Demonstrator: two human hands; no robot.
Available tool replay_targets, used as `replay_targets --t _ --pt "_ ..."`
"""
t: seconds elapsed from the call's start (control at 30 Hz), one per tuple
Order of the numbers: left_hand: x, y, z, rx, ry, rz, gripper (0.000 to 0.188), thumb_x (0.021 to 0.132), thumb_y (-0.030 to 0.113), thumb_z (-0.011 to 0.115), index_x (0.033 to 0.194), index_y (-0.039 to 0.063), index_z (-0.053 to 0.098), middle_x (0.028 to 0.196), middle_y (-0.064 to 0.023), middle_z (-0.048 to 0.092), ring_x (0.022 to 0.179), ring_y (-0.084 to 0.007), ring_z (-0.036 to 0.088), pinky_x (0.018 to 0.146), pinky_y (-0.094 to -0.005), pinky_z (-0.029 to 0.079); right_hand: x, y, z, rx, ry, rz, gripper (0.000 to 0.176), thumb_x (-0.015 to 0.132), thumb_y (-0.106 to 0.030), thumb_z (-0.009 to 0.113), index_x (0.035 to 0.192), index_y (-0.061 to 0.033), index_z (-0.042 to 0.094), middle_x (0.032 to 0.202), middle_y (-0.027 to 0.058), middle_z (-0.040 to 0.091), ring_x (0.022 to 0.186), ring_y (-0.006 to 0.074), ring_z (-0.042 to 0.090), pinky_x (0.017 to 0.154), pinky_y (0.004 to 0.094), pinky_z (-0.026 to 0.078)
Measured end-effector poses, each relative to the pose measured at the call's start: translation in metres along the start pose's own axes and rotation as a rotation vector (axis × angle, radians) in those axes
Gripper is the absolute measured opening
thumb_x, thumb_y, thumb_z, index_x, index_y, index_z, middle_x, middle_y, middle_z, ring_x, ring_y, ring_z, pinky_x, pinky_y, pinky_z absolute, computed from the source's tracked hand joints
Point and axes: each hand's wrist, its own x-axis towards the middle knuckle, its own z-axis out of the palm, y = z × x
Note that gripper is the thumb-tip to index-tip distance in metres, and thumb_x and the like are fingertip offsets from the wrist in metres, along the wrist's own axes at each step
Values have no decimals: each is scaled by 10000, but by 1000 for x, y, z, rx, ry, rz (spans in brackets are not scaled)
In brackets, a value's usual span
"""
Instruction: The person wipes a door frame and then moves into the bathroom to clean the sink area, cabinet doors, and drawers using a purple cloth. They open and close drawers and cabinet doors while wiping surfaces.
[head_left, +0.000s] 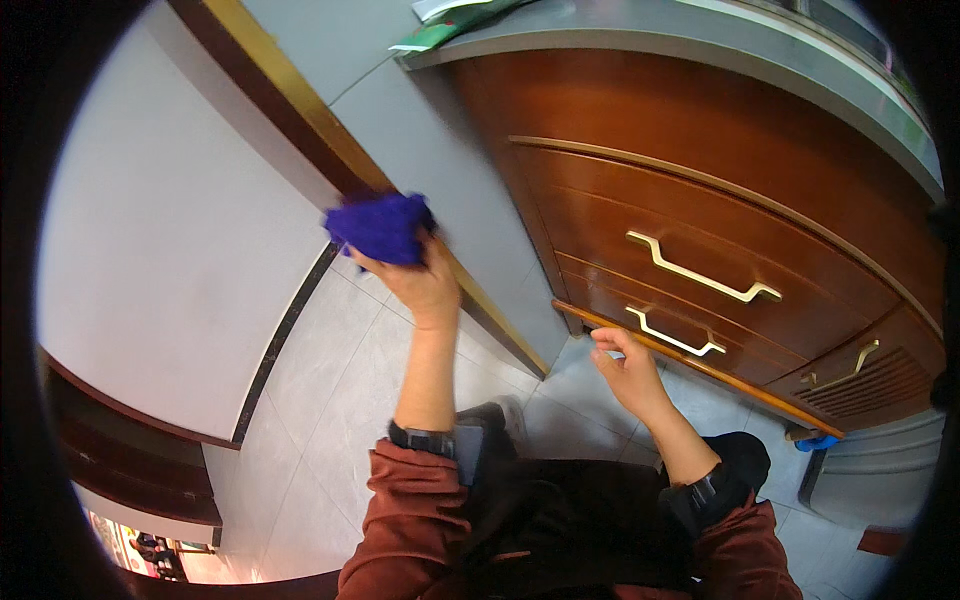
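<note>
My left hand (420, 285) grips a bunched purple cloth (381, 227) and holds it against the dark and gold door frame (352, 169) at the left of the tiled wall. Part of the cloth is blurred, and my fingertips are hidden behind it. My right hand (624, 367) is held in the air with its fingers loosely curled and nothing in them. It is nearest the lower drawer handle (675, 337) of the reddish-brown wooden cabinet (600, 176), apart from it.
Over the cabinet runs a grey countertop (585, 22) with a green packet (442, 30) at its corner. A grey bin (877, 472) stands at the lower right. A white wall (180, 225) is on the left, and dark wooden steps (135, 457) lie below it.
</note>
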Motion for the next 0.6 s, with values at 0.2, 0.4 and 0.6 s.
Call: replay_targets --t 0.2,0.4,0.6 --pt "-102 -11 -31 167 -345 -214 479 778 64 604 1241 46 484 1301 -225 400 1232 -400 372 1060 -449 276 9 18 26 -157 6 -124 273 847 -128 622 1097 -29 573 1090 132 621 987 220 608 784 332 504" --pt "-4 22 -46 86 -407 -112 577 857 186 584 1300 -109 359 1391 -316 296 1314 -457 258 1102 -461 194 -8 0 27 -237 38 -72 273 819 -86 647 1073 -16 576 945 141 661 876 250 649 787 352 506" --pt "116 53 -10 -75 -117 -257 926 828 405 628 1392 -142 138 1467 -321 165 1385 -424 135 1111 -517 133 -10 -70 28 -177 -28 -304 278 853 -95 618 1118 -26 572 1050 141 640 961 237 634 754 326 504"
